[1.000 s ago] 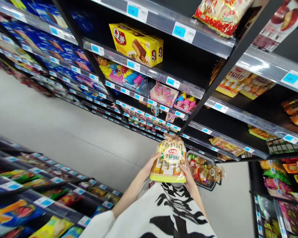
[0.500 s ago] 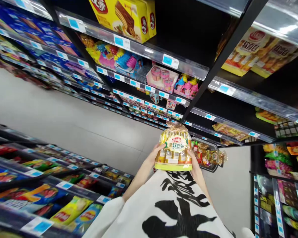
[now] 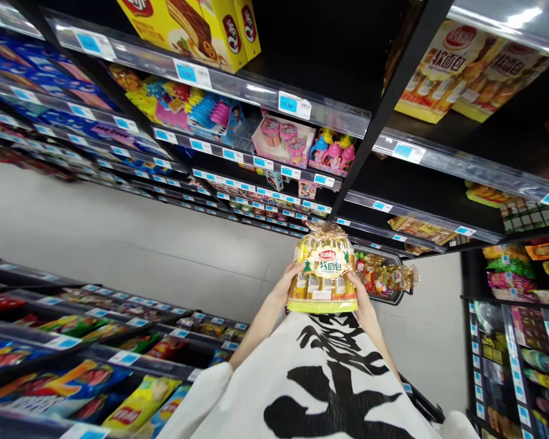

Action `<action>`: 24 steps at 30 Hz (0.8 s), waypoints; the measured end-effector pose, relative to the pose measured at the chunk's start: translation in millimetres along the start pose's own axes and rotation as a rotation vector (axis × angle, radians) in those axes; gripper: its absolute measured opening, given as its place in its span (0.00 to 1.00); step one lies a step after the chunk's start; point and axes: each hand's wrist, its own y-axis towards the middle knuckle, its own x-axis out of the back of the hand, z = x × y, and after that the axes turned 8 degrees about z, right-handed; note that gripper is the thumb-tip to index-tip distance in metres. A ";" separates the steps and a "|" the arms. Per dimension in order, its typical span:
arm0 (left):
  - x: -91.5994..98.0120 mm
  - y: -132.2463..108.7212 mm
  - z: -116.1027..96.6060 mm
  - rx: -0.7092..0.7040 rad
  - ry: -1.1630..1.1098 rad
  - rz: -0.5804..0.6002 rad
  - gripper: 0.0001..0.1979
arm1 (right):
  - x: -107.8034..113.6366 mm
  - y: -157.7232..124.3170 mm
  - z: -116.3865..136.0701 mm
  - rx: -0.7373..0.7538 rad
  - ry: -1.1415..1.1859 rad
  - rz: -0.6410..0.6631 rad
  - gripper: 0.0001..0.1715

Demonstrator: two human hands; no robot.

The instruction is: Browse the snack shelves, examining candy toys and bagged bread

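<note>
A clear bag of packaged bread rolls, with a gathered gold top and a lime-green base, is held upright in front of my chest. My left hand grips its left side and my right hand its right side; the fingers of both partly vanish behind the bag. Behind and to the right of it, lower down, is a dark basket holding several wrapped snacks. Similar bread bags stand on the upper right shelf.
Dark shelving with price tags runs along the far side, carrying yellow cake boxes and toy-like candy packs. Chip bags fill the near-left shelves. Grey floor lies between. More racks stand at right.
The view has shifted slightly, so the shelves sit a little further left and higher. Both hands still hold the bread bag in nearly the same spot.
</note>
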 end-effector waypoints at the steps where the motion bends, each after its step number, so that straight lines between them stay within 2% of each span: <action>1: -1.0 0.6 -0.4 -0.002 0.014 -0.005 0.27 | 0.2 -1.1 2.2 -0.020 0.019 -0.014 0.45; 6: -3.7 1.4 -1.6 -0.086 0.103 0.015 0.30 | -5.2 11.7 19.4 -0.119 0.223 0.047 0.40; 9: -2.2 1.4 -2.3 -0.157 0.175 0.053 0.33 | -8.2 21.9 26.2 -0.133 0.323 0.078 0.43; 14: 1.6 1.2 -4.6 -0.168 0.212 0.015 0.37 | -9.8 29.0 26.7 -0.132 0.284 0.052 0.49; 24: 5.9 -1.6 -1.7 -0.201 0.230 -0.005 0.33 | -13.8 34.5 21.4 -0.090 0.143 0.091 0.41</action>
